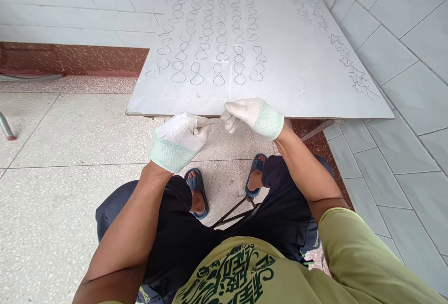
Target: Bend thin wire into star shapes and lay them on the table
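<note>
My left hand (184,138), in a white glove with a pale green cuff, is closed in a pinch just off the table's front edge. Facing it, my right hand (250,115) wears the same kind of glove, with its fingers pressed together and curled. The fingertips of both hands nearly meet, and whatever they pinch is too thin to make out. Beyond them, thin wire pieces bent into figure-eight loops (219,74) lie in several rows on the white tabletop (280,91).
Jagged, star-like wire shapes (357,80) lie along the table's right side. Tiled walls (402,38) border the table at the back and right. A metal leg with a red foot (7,126) stands on the floor at left. Beneath me are my sandals (198,192) and dark metal bars (233,213).
</note>
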Available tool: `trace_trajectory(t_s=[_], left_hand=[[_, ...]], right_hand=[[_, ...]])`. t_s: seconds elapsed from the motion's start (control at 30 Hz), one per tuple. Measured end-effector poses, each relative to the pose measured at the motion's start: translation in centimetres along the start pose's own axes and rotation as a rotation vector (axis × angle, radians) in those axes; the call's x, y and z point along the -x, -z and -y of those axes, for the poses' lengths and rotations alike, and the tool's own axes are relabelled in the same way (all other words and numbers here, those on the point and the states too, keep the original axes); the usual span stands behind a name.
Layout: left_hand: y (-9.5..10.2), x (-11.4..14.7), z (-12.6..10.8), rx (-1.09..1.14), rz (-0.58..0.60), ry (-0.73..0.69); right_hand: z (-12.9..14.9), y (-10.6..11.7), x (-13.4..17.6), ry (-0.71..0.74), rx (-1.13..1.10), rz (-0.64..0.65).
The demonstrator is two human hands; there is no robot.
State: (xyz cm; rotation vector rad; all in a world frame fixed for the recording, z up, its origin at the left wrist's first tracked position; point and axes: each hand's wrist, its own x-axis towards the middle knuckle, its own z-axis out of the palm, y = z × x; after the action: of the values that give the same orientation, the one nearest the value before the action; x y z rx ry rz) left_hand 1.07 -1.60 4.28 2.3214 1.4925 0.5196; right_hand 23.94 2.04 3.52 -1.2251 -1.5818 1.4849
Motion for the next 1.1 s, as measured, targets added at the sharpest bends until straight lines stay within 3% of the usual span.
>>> trace_trajectory(t_s=[0.1, 0.2, 0.43, 0.67, 0.83, 0.97, 1.1], left_hand=[[-0.2, 0.0, -0.1, -0.003, 0.017, 0.033], [-0.6, -0.3, 0.1, -0.022, 0.031, -0.022], [-0.6, -0.6, 1.1, -0.115, 0.113, -0.178], [-1.0, -0.3, 1.9, -0.234, 0.140, -0.323], [-1.1, -0.5, 1.7, -0.167, 0.085, -0.202], [-0.5, -0.6, 1.1, -0.188, -0.001, -0.096], [-0.5, -0.5, 0.9, -0.194, -0.032, -0.054]], right_hand=[[0.0, -0.3, 0.3, 0.060, 0.112, 0.004], [-0.3, -0.6, 0.2, 0.108, 0.124, 0.012], [-1.0, -0.8, -0.3, 0.116, 0.236, 0.049], [0.0, -0.9, 0.5, 0.044, 0.196, 0.145], [-0.1, -0.7, 0.2, 0.002, 0.178, 0.073], [-0.8, -0.2, -0.1, 0.062, 0.091, -0.014], [-1.1, 0.1, 0.1, 0.096, 0.056, -0.010]])
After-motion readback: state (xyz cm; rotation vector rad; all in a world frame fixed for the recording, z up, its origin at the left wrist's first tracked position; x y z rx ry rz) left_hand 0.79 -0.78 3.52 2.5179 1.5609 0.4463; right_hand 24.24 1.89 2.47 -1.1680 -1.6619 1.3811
